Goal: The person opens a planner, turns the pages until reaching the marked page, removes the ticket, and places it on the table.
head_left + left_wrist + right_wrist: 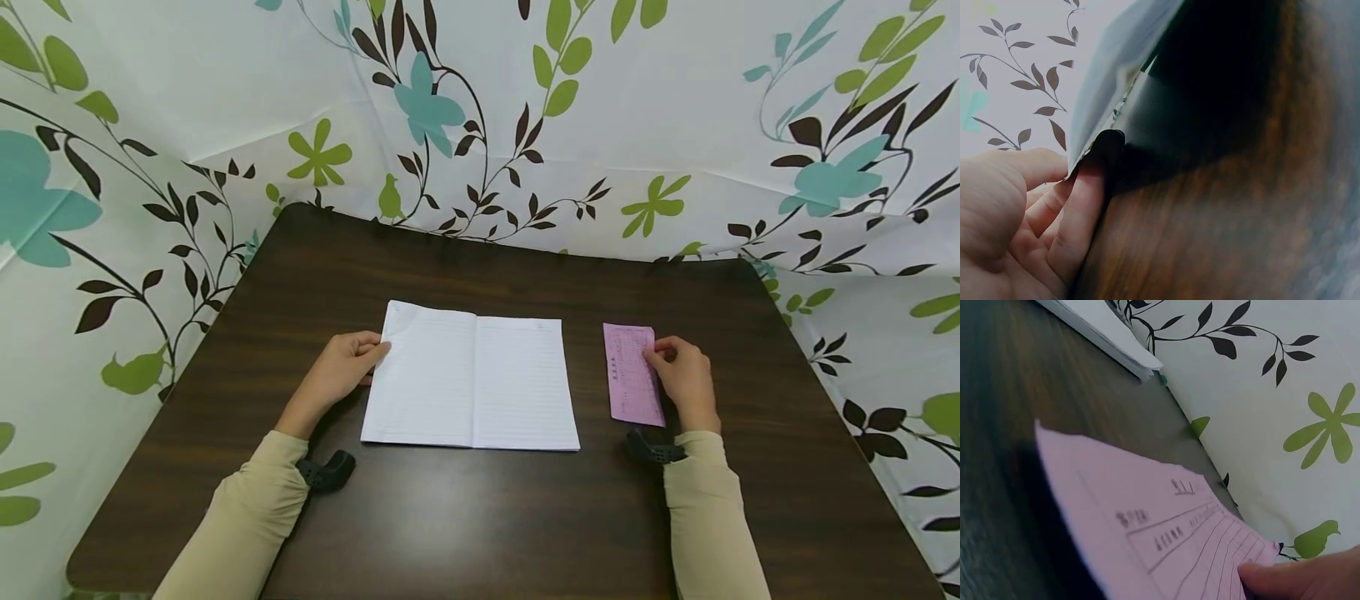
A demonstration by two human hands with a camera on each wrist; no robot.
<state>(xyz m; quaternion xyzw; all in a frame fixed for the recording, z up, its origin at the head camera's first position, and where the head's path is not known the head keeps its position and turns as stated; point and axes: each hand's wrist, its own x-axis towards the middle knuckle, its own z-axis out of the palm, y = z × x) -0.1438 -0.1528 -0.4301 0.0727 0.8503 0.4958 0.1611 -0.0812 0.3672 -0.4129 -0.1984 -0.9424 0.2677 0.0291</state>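
An open notebook point(517, 383) with blank ruled pages lies at the middle of the table. My left hand point(347, 362) pinches its left edge, thumb on the page and fingers beneath. In the left wrist view that edge of the notebook point(1107, 81) is lifted off the wood, and my left hand point(1029, 212) grips it. To the right of the notebook is a pink printed slip point(632, 375). My right hand point(684, 375) pinches its right edge. The right wrist view shows the pink slip point(1147, 512) tilted up, with the right thumb point(1297, 575) on its printed face.
Both things are on a dark brown wooden table point(465, 533) with rounded corners. A white cloth with leaf and flower prints point(510, 108) hangs behind and beside it. Each wrist wears a black band with a camera.
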